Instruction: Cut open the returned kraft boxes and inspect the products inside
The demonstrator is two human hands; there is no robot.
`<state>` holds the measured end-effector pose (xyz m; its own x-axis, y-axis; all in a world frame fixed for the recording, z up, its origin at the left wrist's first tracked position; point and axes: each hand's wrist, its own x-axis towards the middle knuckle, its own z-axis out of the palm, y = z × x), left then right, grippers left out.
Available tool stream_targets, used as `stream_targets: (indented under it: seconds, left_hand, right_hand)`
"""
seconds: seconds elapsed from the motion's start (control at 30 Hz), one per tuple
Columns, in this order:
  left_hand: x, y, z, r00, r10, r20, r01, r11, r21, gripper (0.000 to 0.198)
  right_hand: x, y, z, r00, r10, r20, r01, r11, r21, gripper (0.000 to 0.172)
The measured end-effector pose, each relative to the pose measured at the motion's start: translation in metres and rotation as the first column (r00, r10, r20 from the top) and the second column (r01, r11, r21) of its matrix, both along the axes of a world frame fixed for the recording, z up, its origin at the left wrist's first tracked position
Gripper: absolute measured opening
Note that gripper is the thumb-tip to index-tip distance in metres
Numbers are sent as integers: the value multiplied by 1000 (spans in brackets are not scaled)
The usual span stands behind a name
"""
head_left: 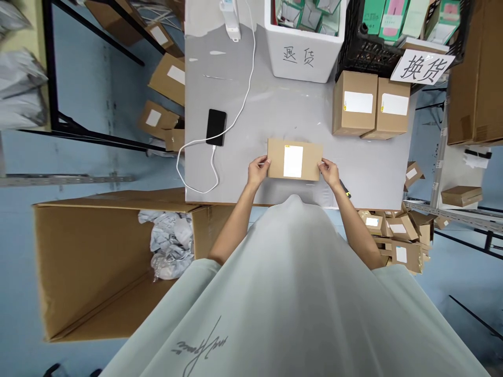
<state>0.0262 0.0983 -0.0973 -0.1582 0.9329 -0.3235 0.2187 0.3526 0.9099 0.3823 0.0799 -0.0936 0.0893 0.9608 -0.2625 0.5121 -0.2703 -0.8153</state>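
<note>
Cardboard box (313,160): held near the close edge of the grey table (275,104), spanned between both hands; whether it rests on the surface or is slightly raised, I cannot tell.
Left hand (258,170): thumb and fingers pinched on the box's left end.
Right hand (329,172): pinching the right end in much the same way.
Done: the box is in hand, roughly squared to the table edge, labelled face up; handling seems at an early stage.
Not done: judging by this face, it has not been opened; no raised flap shows, and whatever is inside stays hidden.
Look: oblong, plain brown, straight-edged, with a white label (293,161) near the middle, its print too small to read.
Cutter (345,188): dark with yellow, just beside the right forearm, out of the fingers.
Two labelled cartons (358,120): standing side by side, farther right.
</note>
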Motion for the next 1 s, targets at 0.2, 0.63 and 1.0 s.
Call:
stream_targets:
  seconds: [0.2, 0.63, 1.0]
  left_hand:
    - [2, 19, -7, 1000, 23, 4, -23, 999, -42, 40]
    - [-9, -65, -11, 983, -57, 174, 87, 981, -172, 63]
    - [-27, -61, 17, 998, -68, 7, 67, 994, 82, 62]
  right_hand:
    - [2, 22, -7, 983, -144, -112, 132, 985, -111, 71]
    - [-11, -82, 8, 926, -121, -358, 52, 979, -197, 87]
    - [-5, -60, 48, 975, -84, -204, 94, 995, 41, 76]
